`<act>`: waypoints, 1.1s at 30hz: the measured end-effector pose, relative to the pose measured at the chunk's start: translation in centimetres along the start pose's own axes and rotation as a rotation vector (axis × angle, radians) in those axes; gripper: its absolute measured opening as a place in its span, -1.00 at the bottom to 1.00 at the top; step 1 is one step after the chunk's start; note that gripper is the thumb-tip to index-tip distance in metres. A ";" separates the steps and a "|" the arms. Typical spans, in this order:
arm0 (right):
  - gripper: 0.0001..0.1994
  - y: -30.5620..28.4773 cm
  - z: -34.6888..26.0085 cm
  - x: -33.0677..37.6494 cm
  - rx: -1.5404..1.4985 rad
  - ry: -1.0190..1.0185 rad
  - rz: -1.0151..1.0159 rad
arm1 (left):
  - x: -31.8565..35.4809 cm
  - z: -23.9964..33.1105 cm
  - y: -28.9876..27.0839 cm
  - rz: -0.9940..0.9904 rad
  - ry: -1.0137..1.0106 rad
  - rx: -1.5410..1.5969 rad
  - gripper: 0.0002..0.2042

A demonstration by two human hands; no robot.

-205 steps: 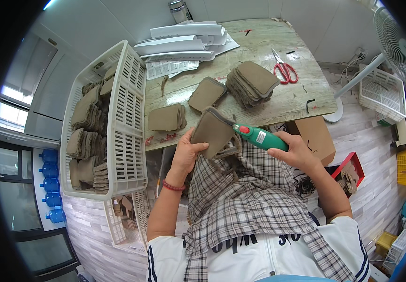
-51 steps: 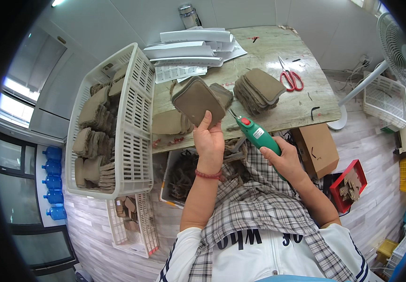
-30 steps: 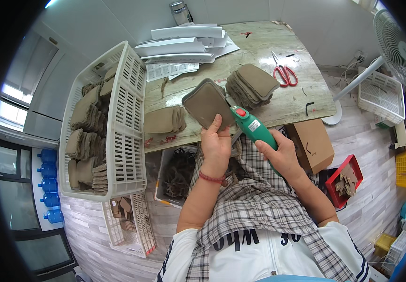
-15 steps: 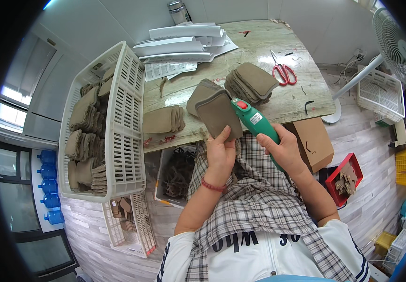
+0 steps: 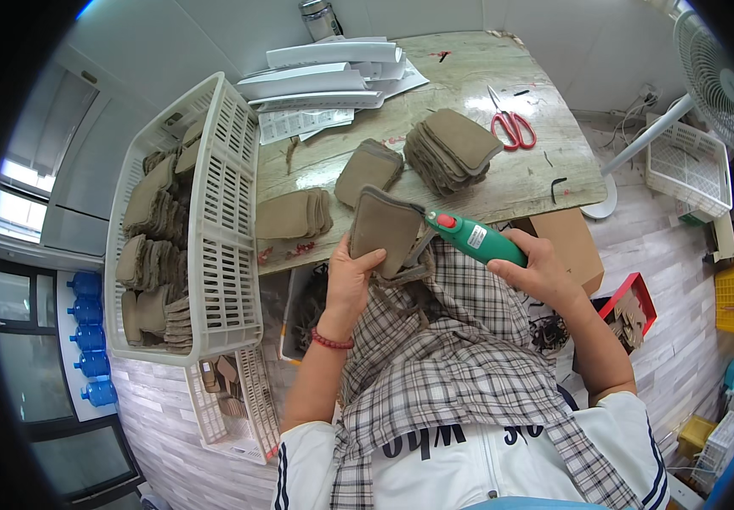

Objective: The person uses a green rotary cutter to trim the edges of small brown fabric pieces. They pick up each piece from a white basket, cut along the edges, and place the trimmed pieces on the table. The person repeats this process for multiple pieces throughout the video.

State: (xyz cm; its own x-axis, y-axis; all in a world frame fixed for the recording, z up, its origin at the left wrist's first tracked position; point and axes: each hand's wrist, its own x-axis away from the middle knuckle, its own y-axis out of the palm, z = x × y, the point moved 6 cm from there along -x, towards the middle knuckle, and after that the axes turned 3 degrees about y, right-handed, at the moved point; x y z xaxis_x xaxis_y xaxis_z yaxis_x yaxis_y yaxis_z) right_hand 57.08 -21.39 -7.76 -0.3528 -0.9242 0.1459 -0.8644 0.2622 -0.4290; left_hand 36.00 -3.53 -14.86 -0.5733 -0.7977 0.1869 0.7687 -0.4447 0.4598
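My left hand (image 5: pixel 348 285) is closed on the lower left part of a brown fabric pad (image 5: pixel 386 228) with rounded corners, the thumb lying across its face. In my right hand (image 5: pixel 538 270) is a green handheld electric cutter (image 5: pixel 484 242) with a red button. Its tip meets the pad's upper right edge; the blade is too small to make out. Strips of brown trim hang below the pad over my checked apron (image 5: pixel 435 365). Just beyond my hands, similar pads lie in a left pile (image 5: pixel 286 214), a middle pile (image 5: pixel 367 172) and a taller right pile (image 5: pixel 459 143).
Red-handled scissors (image 5: pixel 513 130) and rolled papers (image 5: pixel 316 81) lie on the table (image 5: pixel 460 72). A white crate (image 5: pixel 235 221) full of pads stands at the left. Below on the right are a cardboard box (image 5: pixel 572 242) and a red box (image 5: pixel 644 293). A fan (image 5: pixel 715 81) stands far right.
My left hand and the pad have moved left and nearer to me, off the middle pile. The cutter has swung lower and flatter, its tip now at the pad's upper right edge.
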 end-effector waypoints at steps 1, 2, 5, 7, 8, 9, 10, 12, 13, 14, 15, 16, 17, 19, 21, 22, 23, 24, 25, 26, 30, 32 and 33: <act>-0.58 0.0 -0.1 0.1 0.032 -0.027 -0.006 | 0.0 0.3 -0.3 -0.008 -0.002 -0.044 -0.55; -0.57 -0.1 -0.1 0.1 0.064 -0.053 -0.011 | 0.1 0.8 -0.5 -0.017 -0.003 -0.089 -0.55; -0.54 0.3 0.4 0.2 0.115 -0.098 -0.022 | 0.3 1.5 -0.8 -0.047 -0.007 -0.154 -0.53; -0.54 0.5 0.5 0.3 0.131 -0.122 -0.017 | 0.4 1.7 -0.9 -0.065 -0.005 -0.168 -0.52; -0.53 0.7 0.3 0.4 0.137 -0.137 -0.009 | 0.4 1.7 -0.9 -0.070 -0.007 -0.182 -0.52; -0.53 0.8 0.2 0.4 0.143 -0.153 -0.001 | 0.4 1.7 -1.0 -0.076 -0.009 -0.197 -0.52; -0.54 1.0 0.3 0.4 0.149 -0.155 0.003 | 0.5 1.6 -1.0 -0.082 -0.011 -0.211 -0.51; -0.54 1.3 0.5 0.4 0.163 -0.161 0.013 | 0.6 1.1 -1.5 -0.084 -0.030 -0.232 -0.51; -0.54 1.4 0.7 0.4 0.159 -0.147 0.006 | 0.6 0.8 -1.7 -0.085 -0.040 -0.242 -0.50; -0.54 1.6 1.0 0.3 0.155 -0.133 0.000 | 0.7 0.6 -1.7 -0.085 -0.041 -0.238 -0.50; -0.54 1.8 1.2 0.3 0.150 -0.120 -0.007 | 0.7 0.3 -1.7 -0.084 -0.042 -0.233 -0.49; -0.55 1.9 1.3 0.3 0.141 -0.099 -0.006 | 0.8 0.1 -1.6 -0.083 -0.042 -0.229 -0.49; -0.55 2.1 1.4 0.2 0.131 -0.078 -0.003 | 0.9 -0.1 -1.5 -0.074 -0.050 -0.237 -0.48; -0.56 2.4 1.5 0.1 0.118 -0.069 0.011 | 1.0 -0.4 -1.4 -0.055 -0.066 -0.253 -0.47; -0.58 2.6 1.5 0.0 0.111 -0.094 0.038 | 1.2 -0.7 -1.2 -0.074 -0.076 -0.258 -0.46; -0.58 2.7 1.6 0.0 0.098 -0.076 0.033 | 1.2 -0.8 -1.1 -0.083 -0.081 -0.260 -0.46; -0.58 2.8 1.6 0.0 0.086 -0.058 0.028 | 1.3 -0.9 -0.9 -0.089 -0.087 -0.262 -0.46; -0.59 2.9 1.6 -0.1 0.073 -0.041 0.023 | 1.4 -0.9 -0.7 -0.095 -0.092 -0.263 -0.46; -0.59 3.0 1.6 -0.1 0.045 -0.014 0.012 | 1.5 -1.0 -0.7 -0.100 -0.098 -0.265 -0.46; -0.60 3.1 1.5 -0.2 0.017 0.014 0.002 | 1.4 -1.4 -1.0 -0.108 -0.092 -0.266 -0.45; -0.63 3.4 2.0 -0.5 -0.074 0.082 -0.040 | 1.7 -1.6 -0.4 -0.130 -0.128 -0.239 -0.46; -0.64 3.4 2.0 -0.5 -0.158 0.111 -0.074 | 1.8 -1.4 -0.4 -0.137 -0.159 -0.264 -0.46; -0.65 3.4 2.0 -0.5 -0.199 0.125 -0.092 | 1.9 -1.2 -0.5 -0.139 -0.174 -0.277 -0.47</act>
State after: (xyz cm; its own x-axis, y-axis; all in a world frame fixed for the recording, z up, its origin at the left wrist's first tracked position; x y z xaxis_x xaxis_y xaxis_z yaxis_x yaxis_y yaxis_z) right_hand 55.04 -20.57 -11.07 -0.3005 -0.9086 0.2902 -0.9440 0.2399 -0.2264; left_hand 34.86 -5.31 -15.79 -0.6994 -0.6510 0.2952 0.7139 -0.6568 0.2428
